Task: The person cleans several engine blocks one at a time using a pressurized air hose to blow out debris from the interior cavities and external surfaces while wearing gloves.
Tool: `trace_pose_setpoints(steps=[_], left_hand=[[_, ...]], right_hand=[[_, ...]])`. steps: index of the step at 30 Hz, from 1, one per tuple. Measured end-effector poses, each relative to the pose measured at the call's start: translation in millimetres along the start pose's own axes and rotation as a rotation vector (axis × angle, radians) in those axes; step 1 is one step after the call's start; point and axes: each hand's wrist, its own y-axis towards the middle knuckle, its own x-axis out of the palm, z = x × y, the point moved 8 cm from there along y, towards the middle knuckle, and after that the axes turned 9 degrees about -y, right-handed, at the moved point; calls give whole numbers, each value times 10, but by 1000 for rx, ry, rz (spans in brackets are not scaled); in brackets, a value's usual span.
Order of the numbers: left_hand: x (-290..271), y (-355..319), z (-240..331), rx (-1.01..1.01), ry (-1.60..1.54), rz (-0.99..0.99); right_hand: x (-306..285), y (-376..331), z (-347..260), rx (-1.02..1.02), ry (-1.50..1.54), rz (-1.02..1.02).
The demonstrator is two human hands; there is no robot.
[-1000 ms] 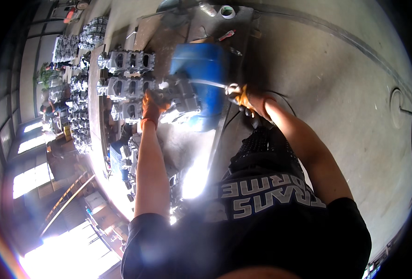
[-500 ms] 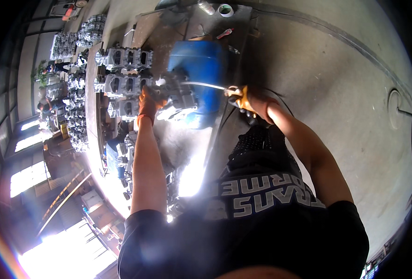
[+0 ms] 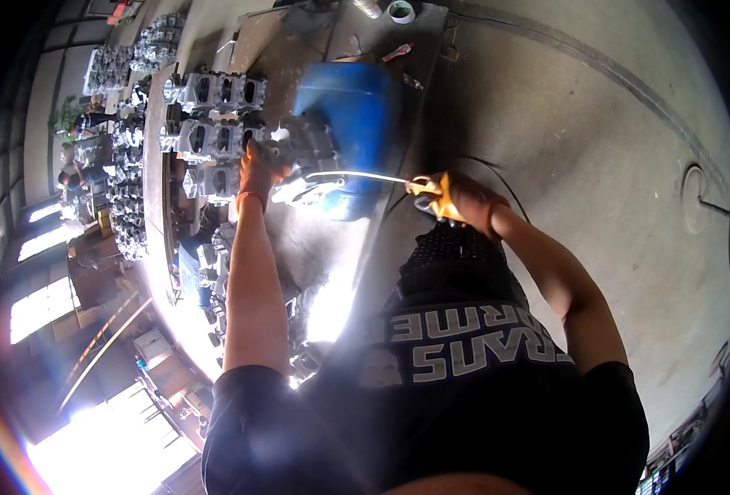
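My right hand (image 3: 456, 198), in an orange and yellow work glove, is closed around the handle of an air blow gun. The long, bent silver tube (image 3: 361, 174) of the blow gun points left, over the blue plastic drum piece (image 3: 350, 103) on the bench. My left hand (image 3: 255, 175), also in an orange glove, is closed on the near left side of a grey metal casting (image 3: 307, 147). That casting is blurred and rests at the drum piece's left edge; its lower side is lost in glare. The tube's tip is near the casting, apart from my left hand.
Several similar castings (image 3: 225, 91) stand in rows on the bench to the left. A roll of tape (image 3: 400, 11), a white bottle (image 3: 367, 7) and a red tube (image 3: 398, 52) lie at the far end. A black hose (image 3: 513, 194) runs behind my right hand. People work far left.
My right hand and the blow gun have moved down and slightly right, so the tube now crosses lower over the drum piece. My left hand stays on the casting, which looks slightly shifted.
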Motion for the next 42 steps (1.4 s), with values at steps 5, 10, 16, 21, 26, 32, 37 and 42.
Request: trace_pose_setpoints(steps=[5,10,16,21,26,32,37,42], left_hand=[[-177,-175,291,27,28,-42],[-277,-219,483,-216,-4,24],[-539,-465,653,-157,75,-143],[-578,-552,688,481,300,-9],[-388,-331,640,265,140,-33],[-364,-289,519,-134,-48,-28],[-513,-450,775,-123,9,77],[-388,-290,559,-41,43,196]], right_hand=[[-117,-47,-164,69,203,-43],[-549,381,-77,-76,-395,353],[-549,167,-325,100,-676,238],[-470,32,-34,5,-329,221],[-418,-31,-131,57,-190,236],[-443,235,127,137,-71,211],[-330,204,-253,197,-52,190],[-414,216,-317,185,-65,122]])
